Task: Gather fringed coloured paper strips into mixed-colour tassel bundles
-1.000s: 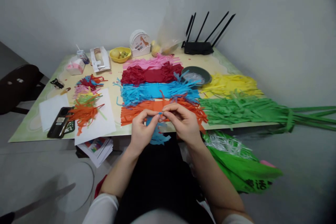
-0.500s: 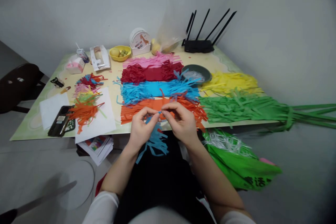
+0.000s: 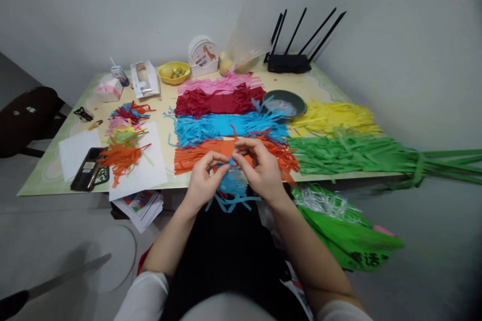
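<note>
A light blue paper tassel hangs below my fingers at the table's front edge, its fringe strips spreading downward. My left hand pinches its twisted top between thumb and forefinger. Close beside it, my right hand has its thumb and fingertips closed at the same blue top. Just behind my hands lies orange fringed paper, and beyond that come rows of blue fringed paper, dark red fringed paper and pink fringed paper. Finished-looking small tassels in several colours lie in a pile to the left.
Green fringed paper and yellow fringed paper cover the right side. A dark bowl holds clear strands. Behind stand a router, a yellow fruit dish and a package. A phone lies left; a green bag hangs below right.
The blue tassel has swung up and to the right, its strips now spread toward my right hand. Both hands still pinch its top. The view has shifted slightly.
</note>
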Motion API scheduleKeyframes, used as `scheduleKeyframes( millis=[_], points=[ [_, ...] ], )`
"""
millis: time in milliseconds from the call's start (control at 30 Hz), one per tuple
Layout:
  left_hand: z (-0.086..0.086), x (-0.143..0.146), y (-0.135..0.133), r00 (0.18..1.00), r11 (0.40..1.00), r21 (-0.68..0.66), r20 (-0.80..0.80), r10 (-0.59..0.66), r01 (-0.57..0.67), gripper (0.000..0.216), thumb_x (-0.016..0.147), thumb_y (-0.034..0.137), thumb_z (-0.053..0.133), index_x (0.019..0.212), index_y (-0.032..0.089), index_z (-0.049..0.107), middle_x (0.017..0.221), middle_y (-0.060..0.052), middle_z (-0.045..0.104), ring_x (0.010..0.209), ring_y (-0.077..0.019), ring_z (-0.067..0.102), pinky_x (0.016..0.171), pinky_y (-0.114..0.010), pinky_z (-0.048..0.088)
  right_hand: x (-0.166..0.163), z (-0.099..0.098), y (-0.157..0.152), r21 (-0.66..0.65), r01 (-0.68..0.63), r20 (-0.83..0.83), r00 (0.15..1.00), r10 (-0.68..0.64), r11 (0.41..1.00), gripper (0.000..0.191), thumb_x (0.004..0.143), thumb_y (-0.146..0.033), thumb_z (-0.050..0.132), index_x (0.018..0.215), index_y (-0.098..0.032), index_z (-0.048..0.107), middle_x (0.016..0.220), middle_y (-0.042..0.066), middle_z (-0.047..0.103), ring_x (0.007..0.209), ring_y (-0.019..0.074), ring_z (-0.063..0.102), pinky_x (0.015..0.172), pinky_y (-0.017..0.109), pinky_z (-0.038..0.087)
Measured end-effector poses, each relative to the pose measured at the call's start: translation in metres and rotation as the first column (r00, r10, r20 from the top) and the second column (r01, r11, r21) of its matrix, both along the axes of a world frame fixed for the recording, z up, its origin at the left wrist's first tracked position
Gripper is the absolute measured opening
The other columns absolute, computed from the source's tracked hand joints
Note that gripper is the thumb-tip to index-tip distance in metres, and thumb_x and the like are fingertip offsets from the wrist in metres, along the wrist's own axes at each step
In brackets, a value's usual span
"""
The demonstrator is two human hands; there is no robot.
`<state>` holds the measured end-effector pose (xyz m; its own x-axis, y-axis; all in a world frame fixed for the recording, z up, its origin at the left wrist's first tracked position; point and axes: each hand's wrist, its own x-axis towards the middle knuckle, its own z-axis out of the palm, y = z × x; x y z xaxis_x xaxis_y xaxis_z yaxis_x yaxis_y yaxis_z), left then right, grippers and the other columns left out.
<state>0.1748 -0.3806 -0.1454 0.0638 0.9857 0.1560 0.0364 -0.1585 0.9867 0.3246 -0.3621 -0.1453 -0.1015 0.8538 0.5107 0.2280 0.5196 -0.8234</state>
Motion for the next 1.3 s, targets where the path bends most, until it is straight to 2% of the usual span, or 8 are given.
scheduleKeyframes(
  millis=[200, 400, 500, 767, 867, 967, 1067, 1300],
  points=[
    [-0.005, 0.002, -0.002, 0.982, 0.979, 0.145, -0.1, 0.157, -0.142, 0.003, 0.087, 0.018, 0.062, 0.087, 0.018, 0.059, 0.084, -0.002, 0.067, 0.083, -0.0141, 0.067, 0.078, -0.025, 0.052, 0.0, -0.004, -0.001, -0.077, -0.081, -0.059, 0.995, 0.077, 0.994, 0.028, 0.089, -0.021, 0.061, 0.116, -0.024, 0.053, 0.096, 0.003, 0.065, 0.089, 0.0168, 0.065, 0.081, 0.031, 0.053],
    [-0.003, 0.003, -0.003, 0.985, 0.988, 0.138, -0.145, 0.093, -0.073, 0.017, 0.083, 0.024, 0.068, 0.098, 0.018, 0.062, 0.098, -0.005, 0.069, 0.095, -0.0172, 0.066, 0.086, -0.027, 0.05, 0.003, 0.001, 0.0, -0.024, -0.023, -0.007, 1.0, 0.023, 0.999, 0.027, 0.092, -0.021, 0.059, 0.118, -0.024, 0.053, 0.096, 0.003, 0.063, 0.089, 0.0157, 0.063, 0.081, 0.03, 0.052],
    [-0.003, 0.001, -0.002, 0.983, 0.988, 0.114, -0.139, 0.119, -0.104, 0.009, 0.085, 0.025, 0.067, 0.09, 0.017, 0.065, 0.087, -0.003, 0.069, 0.083, -0.0154, 0.066, 0.078, -0.026, 0.05, 0.003, 0.002, -0.001, -0.01, -0.004, -0.017, 1.0, 0.004, 1.0, 0.027, 0.091, -0.021, 0.06, 0.117, -0.024, 0.053, 0.095, 0.003, 0.064, 0.089, 0.016, 0.064, 0.081, 0.03, 0.052],
    [-0.004, 0.004, -0.002, 0.985, 0.985, 0.022, 0.025, 0.169, -0.169, 0.009, 0.077, 0.024, 0.073, 0.076, 0.016, 0.068, 0.075, -0.002, 0.071, 0.072, -0.0152, 0.067, 0.071, -0.026, 0.052, 0.007, 0.003, 0.002, -0.154, -0.104, -0.094, 0.991, 0.09, 0.983, 0.027, 0.084, -0.028, 0.069, 0.109, -0.022, 0.061, 0.098, 0.004, 0.068, 0.088, 0.0169, 0.067, 0.08, 0.03, 0.054],
    [-0.004, 0.004, -0.001, 0.982, 0.991, -0.061, 0.143, 0.125, -0.117, 0.014, 0.074, 0.026, 0.076, 0.082, 0.016, 0.07, 0.075, -0.003, 0.072, 0.072, -0.0168, 0.07, 0.071, -0.027, 0.054, 0.013, 0.008, 0.006, -0.19, -0.101, -0.077, 0.993, 0.087, 0.977, 0.013, 0.083, -0.029, 0.07, 0.092, -0.02, 0.065, 0.087, 0.003, 0.069, 0.076, 0.0154, 0.064, 0.071, 0.028, 0.052],
    [-0.003, 0.0, 0.0, 0.99, 0.995, -0.066, 0.122, 0.076, -0.068, 0.027, 0.071, 0.026, 0.079, 0.096, 0.018, 0.073, 0.087, -0.005, 0.076, 0.084, -0.0189, 0.072, 0.079, -0.029, 0.054, 0.015, 0.019, 0.008, -0.135, -0.092, 0.09, 0.99, 0.105, 0.987, 0.012, 0.087, -0.024, 0.065, 0.076, -0.019, 0.065, 0.075, 0.001, 0.066, 0.072, 0.0142, 0.06, 0.069, 0.027, 0.047],
    [-0.003, -0.003, 0.001, 0.993, 0.995, -0.036, 0.072, 0.096, -0.094, 0.017, 0.073, 0.028, 0.078, 0.086, 0.017, 0.076, 0.088, -0.006, 0.076, 0.085, -0.0191, 0.07, 0.082, -0.029, 0.053, 0.011, 0.03, 0.008, -0.08, -0.138, 0.214, 0.965, 0.152, 0.987, 0.014, 0.088, -0.022, 0.064, 0.075, -0.019, 0.065, 0.074, 0.001, 0.067, 0.07, 0.0137, 0.059, 0.07, 0.027, 0.045],
    [-0.013, -0.008, 0.003, 0.94, 0.977, -0.21, 0.322, 0.116, -0.048, 0.027, 0.073, 0.041, 0.078, 0.082, 0.017, 0.072, 0.072, -0.003, 0.074, 0.064, -0.0162, 0.069, 0.066, -0.028, 0.056, 0.001, 0.038, 0.017, 0.001, -0.089, 0.244, 0.966, 0.086, 0.996, 0.014, 0.089, -0.024, 0.063, 0.076, -0.018, 0.065, 0.074, 0.002, 0.067, 0.07, 0.015, 0.06, 0.067, 0.027, 0.045]
  ],
)
